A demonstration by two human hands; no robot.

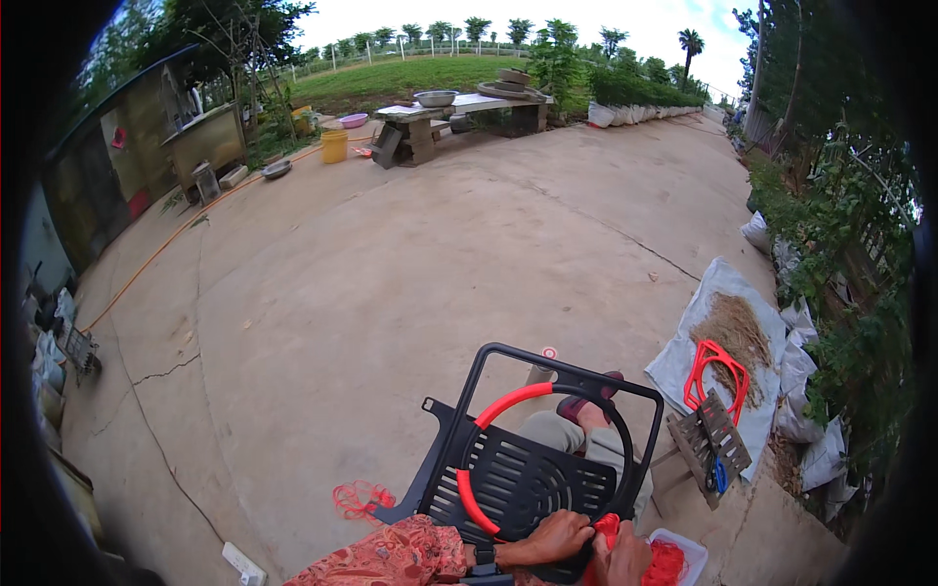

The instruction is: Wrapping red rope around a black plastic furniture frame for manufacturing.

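**Winding red cord round the ring of a black frame**

The concrete yard (410, 264) fills most of the view, cracked and bare toward nine o'clock; at twelve o'clock a low bench (464, 109) carries metal basins, with a yellow bucket (334, 146) just to its left. At three o'clock a pale sheet (699, 322) lies spread with dry fibre, and a red frame (716, 376) rests on it beside a small wooden stool (710, 444).

The black frame (532, 459) stands tilted at six o'clock, across the person's lap; its ring (489, 439) is wrapped red along the left arc, from about seven to twelve o'clock, and bare black on the right. The left hand (552, 537) is closed over the ring's lowest point; the right hand (625, 559) grips red cord (608, 527) just beside it, touching the ring. A white tray (684, 557) of more red cord sits at five o'clock; a loose red tangle (357, 500) lies on the ground at seven o'clock.

Judging from this, good work here means keeping each turn snug against the last so no black shows; the left hand should pin the last turn while the right pulls taut; the frame wants bracing on the knees so it cannot swing.
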